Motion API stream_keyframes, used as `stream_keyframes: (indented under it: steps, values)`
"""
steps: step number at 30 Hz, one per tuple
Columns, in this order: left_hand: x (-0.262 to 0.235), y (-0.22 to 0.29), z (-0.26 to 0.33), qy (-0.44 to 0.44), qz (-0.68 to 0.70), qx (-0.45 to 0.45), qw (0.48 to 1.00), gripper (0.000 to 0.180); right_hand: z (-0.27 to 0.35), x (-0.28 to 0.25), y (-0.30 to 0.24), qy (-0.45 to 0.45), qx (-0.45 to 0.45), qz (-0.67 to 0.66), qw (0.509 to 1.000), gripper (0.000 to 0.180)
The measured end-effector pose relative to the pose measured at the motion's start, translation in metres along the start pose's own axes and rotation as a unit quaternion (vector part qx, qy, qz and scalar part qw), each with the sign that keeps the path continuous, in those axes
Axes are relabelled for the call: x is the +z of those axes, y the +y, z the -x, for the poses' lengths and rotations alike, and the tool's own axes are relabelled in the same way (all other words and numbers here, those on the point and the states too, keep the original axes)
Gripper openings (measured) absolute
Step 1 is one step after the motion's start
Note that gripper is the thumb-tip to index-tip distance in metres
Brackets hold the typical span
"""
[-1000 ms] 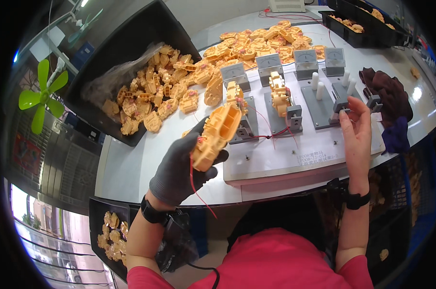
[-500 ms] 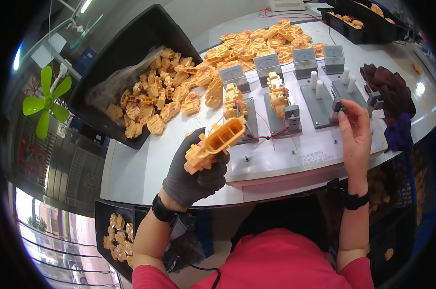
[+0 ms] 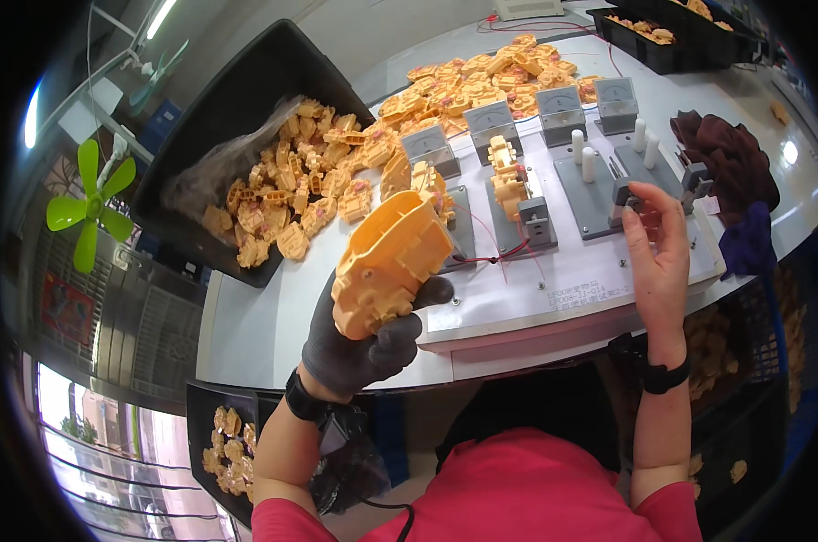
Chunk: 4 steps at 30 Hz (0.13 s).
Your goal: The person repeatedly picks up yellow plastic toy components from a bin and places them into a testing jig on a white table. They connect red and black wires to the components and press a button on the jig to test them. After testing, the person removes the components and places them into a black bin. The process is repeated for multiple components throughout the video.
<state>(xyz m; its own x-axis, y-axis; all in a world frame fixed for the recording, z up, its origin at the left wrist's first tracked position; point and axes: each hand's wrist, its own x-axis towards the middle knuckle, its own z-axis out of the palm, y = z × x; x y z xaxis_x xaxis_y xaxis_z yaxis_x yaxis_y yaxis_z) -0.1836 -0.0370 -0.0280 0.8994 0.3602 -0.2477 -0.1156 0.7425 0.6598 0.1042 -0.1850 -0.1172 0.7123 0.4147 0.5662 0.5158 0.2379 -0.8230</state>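
Note:
My left hand (image 3: 359, 348), in a dark grey glove, grips a yellow-orange plastic housing (image 3: 395, 257) with a deep oblong opening, raised above the near table edge. My bare right hand (image 3: 660, 244) has its thumb and index finger closed at the small grey block (image 3: 622, 194) on a grey test fixture (image 3: 579, 200). Two white pegs (image 3: 588, 164) stand on that fixture. On the fixture to its left sits another yellow-orange housing (image 3: 508, 185) with red wires. A further one (image 3: 434, 188) sits on the leftmost fixture, partly hidden by the held housing.
A tilted black bin (image 3: 237, 117) spills many housings at the left; a loose heap (image 3: 481, 86) covers the back. Several panel meters (image 3: 562, 108) stand behind the fixtures. Dark cloth (image 3: 725, 163) lies at the right. A black tray (image 3: 224, 397) with parts stands low left.
My left hand has turned the housing, so its broad side and long opening now show, larger in view. My right hand stays at the grey block. The whole view has shifted slightly.

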Motion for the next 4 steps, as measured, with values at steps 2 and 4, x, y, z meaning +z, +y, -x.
stream_keyframes:
  steps: [2,4]
  values:
    - [-0.0087,-0.0005,-0.0033,-0.026,-0.004,-0.015,1.0,0.06,0.0003,0.0001,-0.001,-0.001,0.003,-0.005,1.0,0.024]
    - [-0.0124,-0.0003,-0.0098,-0.066,0.04,-0.051,0.996,0.063,0.0005,0.0002,-0.0017,-0.001,0.003,-0.009,1.0,0.024]
